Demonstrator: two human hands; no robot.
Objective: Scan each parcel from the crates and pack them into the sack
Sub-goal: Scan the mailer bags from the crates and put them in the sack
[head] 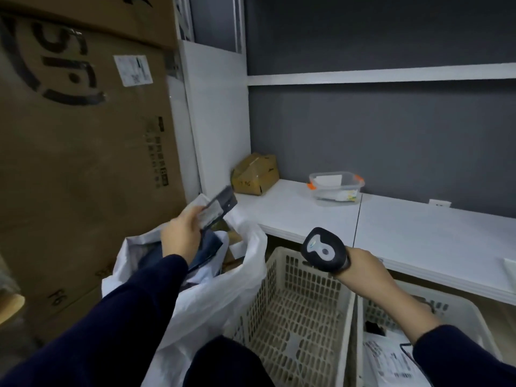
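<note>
Left hand (181,233): fingers curled, pinching a grey parcel (220,203) above the open white sack (223,291);
Right hand (363,268): fist closed round the handle of the scanner (325,251), over the crate (293,317);
Sack: at 9 o'clock of the crate;
Second crate (463,311): at 3 o'clock, holding labelled parcels (388,361)

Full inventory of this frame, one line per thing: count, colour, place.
sack: 1, white, open, below the left hand
held parcel: 1, dark grey with white label, above the sack
scanner: 1, black and grey, above the crates
crates: 2, cream, side by side before the counter
white parcel: at least 1, in the right crate
big boxes: 2, brown, stacked at left
small box: 1, brown, counter corner
tub: 1, clear, orange clips, on counter
counter: 1, white
shelf: 1, white, grey wall
left hand: holds the held parcel
right hand: grips the scanner
</note>
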